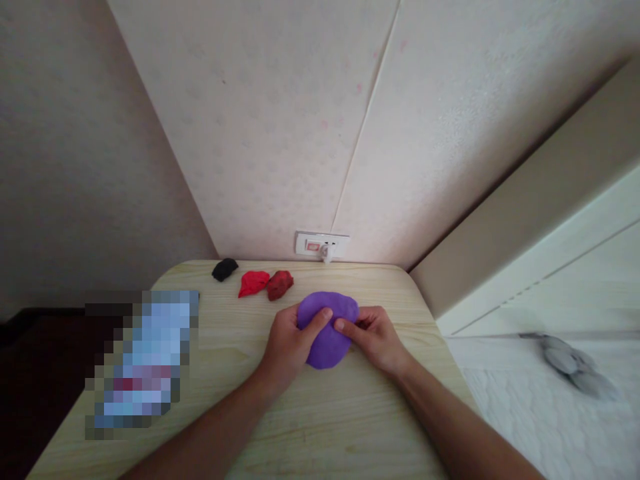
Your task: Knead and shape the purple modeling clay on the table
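Between left grip and right grip, purple disc, thumbs atop

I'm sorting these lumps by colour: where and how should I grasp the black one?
Probably pinch the black lump across its shorter width, near the middle, from above and the front: it lies elongated on the table, apart from the bright red lump, with the wall behind.

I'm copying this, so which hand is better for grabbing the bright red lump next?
Probably the left hand: it's nearer the bright red lump, while the right hand is beyond the purple clay. Both hands hold that clay.
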Available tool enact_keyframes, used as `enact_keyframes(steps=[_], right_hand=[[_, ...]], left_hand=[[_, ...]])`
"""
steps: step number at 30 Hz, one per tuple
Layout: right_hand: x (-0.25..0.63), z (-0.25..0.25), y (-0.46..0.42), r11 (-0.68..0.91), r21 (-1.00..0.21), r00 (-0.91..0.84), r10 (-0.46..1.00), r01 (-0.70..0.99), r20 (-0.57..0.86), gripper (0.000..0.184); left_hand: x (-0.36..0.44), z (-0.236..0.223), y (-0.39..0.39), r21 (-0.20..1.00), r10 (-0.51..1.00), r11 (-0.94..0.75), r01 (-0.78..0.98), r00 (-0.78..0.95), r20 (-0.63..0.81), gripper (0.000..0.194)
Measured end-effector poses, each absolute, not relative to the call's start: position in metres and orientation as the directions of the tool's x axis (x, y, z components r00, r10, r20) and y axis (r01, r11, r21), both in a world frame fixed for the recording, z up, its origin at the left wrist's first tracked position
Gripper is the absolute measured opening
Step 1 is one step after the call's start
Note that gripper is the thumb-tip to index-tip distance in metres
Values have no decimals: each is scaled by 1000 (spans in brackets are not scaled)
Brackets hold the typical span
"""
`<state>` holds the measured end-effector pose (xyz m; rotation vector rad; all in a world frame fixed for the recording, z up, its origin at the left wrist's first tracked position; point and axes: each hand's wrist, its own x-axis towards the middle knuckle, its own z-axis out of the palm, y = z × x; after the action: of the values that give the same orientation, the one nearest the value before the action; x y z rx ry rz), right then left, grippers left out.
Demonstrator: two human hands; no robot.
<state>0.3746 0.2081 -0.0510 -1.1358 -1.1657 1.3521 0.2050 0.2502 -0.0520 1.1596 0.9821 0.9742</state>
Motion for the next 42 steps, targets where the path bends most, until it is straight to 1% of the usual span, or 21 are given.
enact_keyframes(steps=[5, 10, 12, 15, 17, 20, 26, 32, 36, 42], right_hand=[[370, -47, 208, -46, -993, -67, 997, -112, -38, 29], [368, -45, 208, -46, -990, -61, 997, -137, -38, 32], [369, -46, 208, -76, -987, -105, 993, -144, -61, 34], [371, -45, 206, -137, -985, -180, 977, -109, -116, 35], [372, -44, 206, -136, -987, -176, 977, -83, -120, 33], [372, -44, 205, -110, -991, -155, 983, -72, -98, 32], [370, -46, 205, -96, -992, -180, 980, -82, -80, 35], [370, -46, 203, -31, -999, -154, 988, -38, -25, 30], [370, -48, 203, -20, -999, -146, 989, -28, -16, 35], [371, -50, 203, -25, -999, -108, 994, 21, -28, 43]], left_hand=[[205, -50, 248, 994, 964, 93, -48, 254, -78, 36], [205, -52, 247, 996, 962, 82, -42, 266, -68, 39], [205, -52, 248, 996, 971, 79, -45, 229, -67, 40], [205, -51, 249, 995, 987, 82, -50, 144, -74, 40], [205, -51, 248, 995, 990, 84, -59, 119, -77, 40], [205, -50, 247, 994, 989, 90, -58, 126, -82, 41], [205, -49, 247, 996, 986, 78, -41, 148, -71, 41], [205, -50, 246, 998, 985, 58, -40, 166, -51, 38], [205, -50, 245, 998, 985, 47, -37, 167, -40, 37], [205, -46, 244, 1000, 977, -5, 3, 214, 4, 31]])
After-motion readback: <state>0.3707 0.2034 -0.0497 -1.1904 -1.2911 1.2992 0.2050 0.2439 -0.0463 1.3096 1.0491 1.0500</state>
